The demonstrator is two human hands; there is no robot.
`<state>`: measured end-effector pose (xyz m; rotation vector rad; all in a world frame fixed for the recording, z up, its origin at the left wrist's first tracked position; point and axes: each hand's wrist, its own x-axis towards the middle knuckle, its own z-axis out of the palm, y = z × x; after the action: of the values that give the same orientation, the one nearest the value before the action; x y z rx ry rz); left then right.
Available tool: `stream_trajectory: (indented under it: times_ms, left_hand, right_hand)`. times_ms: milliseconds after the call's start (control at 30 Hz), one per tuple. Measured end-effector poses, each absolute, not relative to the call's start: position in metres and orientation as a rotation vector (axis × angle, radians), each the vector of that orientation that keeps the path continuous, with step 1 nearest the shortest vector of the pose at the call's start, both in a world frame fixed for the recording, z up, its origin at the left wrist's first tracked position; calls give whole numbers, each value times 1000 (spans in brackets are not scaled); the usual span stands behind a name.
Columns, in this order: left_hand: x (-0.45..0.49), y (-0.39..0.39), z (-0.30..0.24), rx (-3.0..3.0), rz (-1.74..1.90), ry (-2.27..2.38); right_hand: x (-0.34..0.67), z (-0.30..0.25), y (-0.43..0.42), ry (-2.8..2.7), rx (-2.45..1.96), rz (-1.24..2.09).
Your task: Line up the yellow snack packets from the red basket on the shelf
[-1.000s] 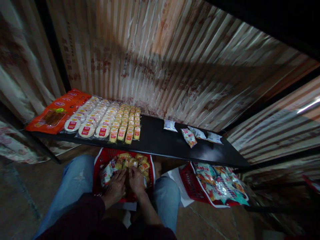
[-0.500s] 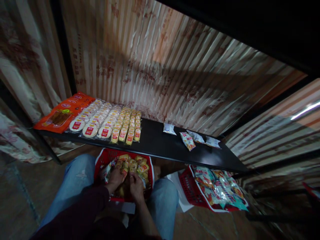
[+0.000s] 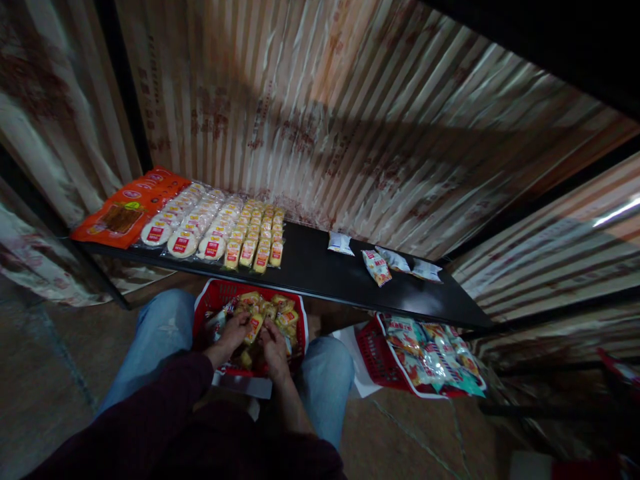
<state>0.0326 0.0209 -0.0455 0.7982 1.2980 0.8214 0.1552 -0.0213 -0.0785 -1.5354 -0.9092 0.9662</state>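
A small wrapped yellow cake (image 3: pixel 254 329) with a red label is pinched between my hands above a red basket (image 3: pixel 199 327). My left hand (image 3: pixel 234 335) grips its left side with closed fingers. The fingers of my right hand (image 3: pixel 275 348) are curled at its right side. More wrapped yellow cakes (image 3: pixel 287 317) lie loose in the basket around my hands. On the black shelf (image 3: pixel 310 270) above, rows of the same wrapped cakes (image 3: pixel 261 259) stand beside rows of round white wrapped biscuits (image 3: pixel 182 244).
A large orange bag (image 3: pixel 123 213) lies at the shelf's left end. Several small snack bags (image 3: pixel 377 267) are on its right half. A second red basket (image 3: pixel 375 353) full of snack bags (image 3: pixel 435 363) stands on the floor to the right. Dark metal posts (image 3: pixel 125 87) hold the shelf.
My hands have lifted slightly out of the pile, and the cake between them now shows its labelled face. The view has tilted, moving the shelf higher in the picture.
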Motion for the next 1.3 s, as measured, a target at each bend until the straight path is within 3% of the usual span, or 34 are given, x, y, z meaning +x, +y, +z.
stream_trajectory:
  times_ms: [633, 1300]
  left_hand:
    - [31, 32, -30, 832, 749, 1198]
    - [41, 25, -36, 416, 924, 1229]
  right_hand:
    - [154, -55, -21, -735, -1614, 1059]
    - [151, -51, -21, -465, -1450, 1070]
